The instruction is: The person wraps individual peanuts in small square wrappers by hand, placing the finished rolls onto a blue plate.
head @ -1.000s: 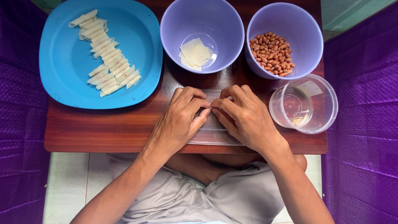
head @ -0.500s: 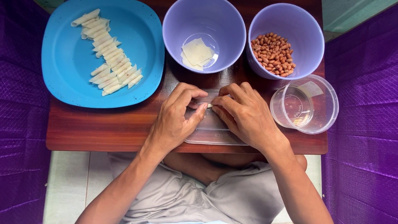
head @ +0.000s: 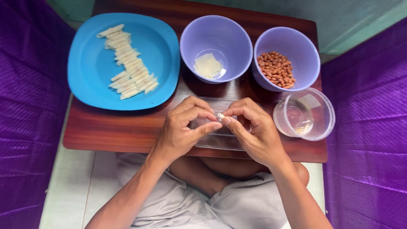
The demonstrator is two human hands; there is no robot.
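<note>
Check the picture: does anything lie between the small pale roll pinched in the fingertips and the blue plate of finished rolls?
Nothing visible does. The pale roll is held by the left hand and right hand; only bare table separates it from the blue plate.

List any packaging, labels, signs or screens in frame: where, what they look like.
No signs or screens.
Clear round container: table's right edge, below the peanut bowl; pale blank label on its wall.
Clear flat tray: under left hand and right hand; rectangular, unlabelled.

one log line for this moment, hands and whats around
left hand + right hand: pinching small white roll | over clear tray | blue plate: finished rolls | bowl: peanuts
</note>
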